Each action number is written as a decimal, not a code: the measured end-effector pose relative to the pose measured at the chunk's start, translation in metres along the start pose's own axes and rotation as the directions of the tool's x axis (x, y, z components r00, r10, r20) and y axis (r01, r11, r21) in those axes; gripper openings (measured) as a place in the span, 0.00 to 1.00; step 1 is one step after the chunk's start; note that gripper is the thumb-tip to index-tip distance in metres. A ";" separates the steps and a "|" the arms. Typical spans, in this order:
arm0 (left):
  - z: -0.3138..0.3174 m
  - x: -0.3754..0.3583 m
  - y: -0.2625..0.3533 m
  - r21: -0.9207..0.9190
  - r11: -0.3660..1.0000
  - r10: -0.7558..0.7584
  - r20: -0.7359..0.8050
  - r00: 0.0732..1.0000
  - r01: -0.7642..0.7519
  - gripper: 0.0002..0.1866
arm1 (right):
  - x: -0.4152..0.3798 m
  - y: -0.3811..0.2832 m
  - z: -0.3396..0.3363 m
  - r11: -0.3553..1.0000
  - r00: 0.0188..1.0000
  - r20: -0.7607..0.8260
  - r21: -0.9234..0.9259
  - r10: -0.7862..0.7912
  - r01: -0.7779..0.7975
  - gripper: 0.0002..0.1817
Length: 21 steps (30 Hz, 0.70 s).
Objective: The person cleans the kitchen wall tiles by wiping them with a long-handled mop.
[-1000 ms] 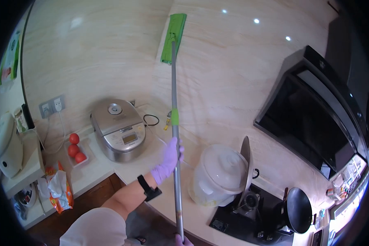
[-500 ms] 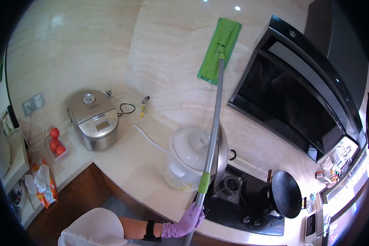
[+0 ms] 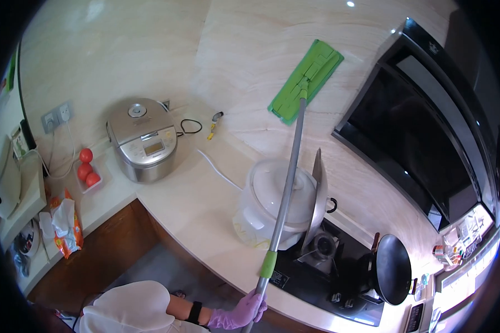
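My left hand [image 3: 238, 315], in a purple glove with a black band on the wrist, is closed around the grey pole [image 3: 289, 191] of a flat mop at the bottom centre of the head view. Green grips mark the pole above the hand. At its far end, the green mop head [image 3: 306, 81] lies tilted against the marbled wall, left of the range hood. The pole crosses in front of a white lidded pot [image 3: 261, 191] on the counter. My right hand is out of view.
A rice cooker [image 3: 141, 141] stands in the counter corner, with red tomatoes [image 3: 85, 169] in a tray on its left. An orange tissue pack [image 3: 66, 227] lies nearby. A black range hood [image 3: 411, 122] hangs above a gas stove [image 3: 303, 277] holding a black wok [image 3: 393, 269].
The mop head has slid down and left along the wall, away from the range hood, and leans more. My left hand has moved slightly down and left. The camera view has shifted.
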<state>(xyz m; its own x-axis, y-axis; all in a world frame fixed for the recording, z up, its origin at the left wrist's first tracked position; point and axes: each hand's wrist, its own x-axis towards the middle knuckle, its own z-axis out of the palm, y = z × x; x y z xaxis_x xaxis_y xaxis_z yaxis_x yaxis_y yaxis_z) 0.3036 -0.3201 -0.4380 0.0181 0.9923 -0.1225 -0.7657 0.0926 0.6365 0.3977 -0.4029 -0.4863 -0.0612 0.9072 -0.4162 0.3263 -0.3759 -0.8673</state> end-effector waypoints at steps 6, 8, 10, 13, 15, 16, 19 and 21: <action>-0.026 0.017 0.030 -0.053 0.998 0.039 0.004 0.999 -0.039 0.15 | 0.009 -0.007 0.013 0.997 1.000 0.023 -0.071 -0.010 0.012 0.20; -0.036 0.032 0.051 0.010 0.996 0.087 -0.048 0.995 -0.086 0.16 | 0.011 -0.009 0.020 0.995 0.999 0.031 -0.099 -0.011 0.014 0.21; -0.049 0.051 0.078 0.051 0.992 0.123 -0.091 0.988 -0.119 0.16 | 0.013 -0.012 0.030 0.991 0.999 0.046 -0.129 -0.016 0.022 0.21; -0.069 0.075 0.127 0.039 0.983 0.185 -0.143 0.972 -0.182 0.17 | 0.017 -0.014 0.046 0.983 0.998 0.062 -0.183 -0.025 0.036 0.21; -0.084 0.089 0.161 0.050 0.973 0.230 -0.163 0.959 -0.225 0.18 | 0.020 -0.014 0.057 0.974 0.997 0.070 -0.220 -0.031 0.046 0.21; -0.099 0.100 0.173 0.062 0.965 0.263 -0.156 0.952 -0.257 0.19 | 0.021 -0.012 0.063 0.970 0.997 0.071 -0.239 -0.030 0.047 0.21; -0.131 0.120 0.214 0.087 0.953 0.303 -0.259 0.917 -0.290 0.20 | 0.023 -0.005 0.073 0.952 0.998 0.060 -0.304 -0.025 0.043 0.21; -0.150 0.129 0.239 0.103 0.949 0.314 -0.292 0.903 -0.297 0.20 | 0.025 0.003 0.077 0.938 0.999 0.047 -0.345 -0.018 0.033 0.21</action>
<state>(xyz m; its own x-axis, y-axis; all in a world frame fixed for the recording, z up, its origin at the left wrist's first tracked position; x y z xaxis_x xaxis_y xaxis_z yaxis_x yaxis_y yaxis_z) 0.0265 -0.1819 -0.4154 -0.4118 0.9015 -0.1332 -0.6660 -0.1980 0.7192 0.3248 -0.3955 -0.5203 -0.1111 0.9041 -0.4126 0.6298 -0.2571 -0.7330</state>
